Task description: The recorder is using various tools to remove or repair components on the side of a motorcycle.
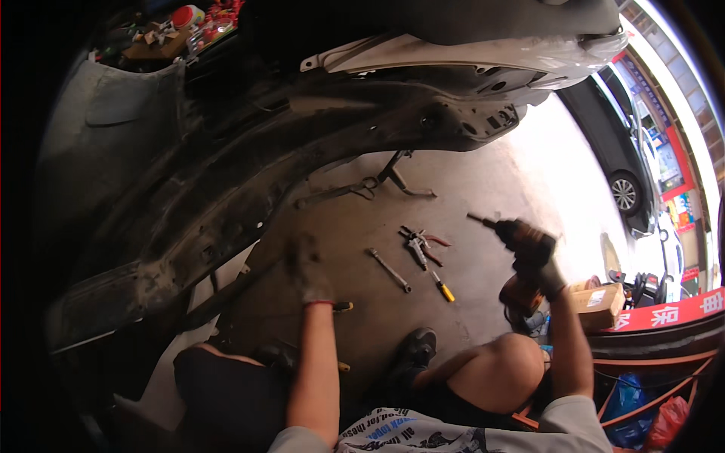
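My right hand [550, 278], gloved, grips a dark cordless power driver [525, 240] at the right, its long bit pointing up and left. The tool's battery end hangs below the hand. My left hand [307, 270] wears a dark glove with a red cuff and hovers by the underside of a raised car body part [249, 177]; its fingers are smeared by motion. On the floor between the hands lie a wrench [390, 270], pliers with red handles [433, 249] and a ratchet-like tool with a yellow handle [445, 290]. A yellow-tipped tool [343, 306] shows beside my left wrist.
A metal stand [404, 181] sits on the floor under the body part. To the right are a cardboard box [600, 306], a red banner strip [664, 313] and a rack with blue and red bags [630, 400]. A dark car [619, 162] is parked beyond.
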`<state>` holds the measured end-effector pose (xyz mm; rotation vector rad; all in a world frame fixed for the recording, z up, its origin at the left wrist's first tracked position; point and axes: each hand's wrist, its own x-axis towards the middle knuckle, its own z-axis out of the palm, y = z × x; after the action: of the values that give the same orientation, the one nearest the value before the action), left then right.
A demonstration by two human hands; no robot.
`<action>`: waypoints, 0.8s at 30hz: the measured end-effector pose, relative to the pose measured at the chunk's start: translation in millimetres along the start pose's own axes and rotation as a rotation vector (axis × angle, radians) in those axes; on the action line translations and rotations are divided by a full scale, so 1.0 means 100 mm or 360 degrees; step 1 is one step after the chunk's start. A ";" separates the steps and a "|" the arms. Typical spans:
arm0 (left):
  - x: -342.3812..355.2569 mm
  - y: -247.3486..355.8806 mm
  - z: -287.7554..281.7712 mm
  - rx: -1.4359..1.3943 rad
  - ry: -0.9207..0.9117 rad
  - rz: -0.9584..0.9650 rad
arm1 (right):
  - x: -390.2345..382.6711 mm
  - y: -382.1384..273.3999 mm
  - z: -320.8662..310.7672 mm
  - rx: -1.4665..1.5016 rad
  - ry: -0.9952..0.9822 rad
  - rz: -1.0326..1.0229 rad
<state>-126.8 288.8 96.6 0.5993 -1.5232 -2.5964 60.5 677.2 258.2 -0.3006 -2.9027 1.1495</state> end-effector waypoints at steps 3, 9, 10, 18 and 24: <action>-0.51 -0.26 0.07 0.0610 -0.0732 -0.0439 | -0.12 0.13 1.06 0.0722 0.0008 -0.0071; -1.27 -0.72 -0.01 0.0982 -0.1217 -0.0531 | -0.11 0.32 2.32 -0.0372 0.0150 -0.0624; -1.27 -0.76 -0.12 0.1099 -0.1221 -0.0380 | -0.02 0.36 2.52 -0.0315 0.0130 -0.0651; -1.01 -0.14 -0.88 0.1903 -0.0858 -0.0459 | 0.62 0.13 3.41 0.0589 -0.0318 0.0296; -1.00 0.68 -0.79 0.1201 -0.0604 -0.0251 | 0.69 0.44 3.65 0.0388 0.0078 -0.0206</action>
<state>-15.2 214.6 150.2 0.2629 -2.7080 -2.2539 -27.0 473.1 -43.3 -0.1329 -2.6573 1.4308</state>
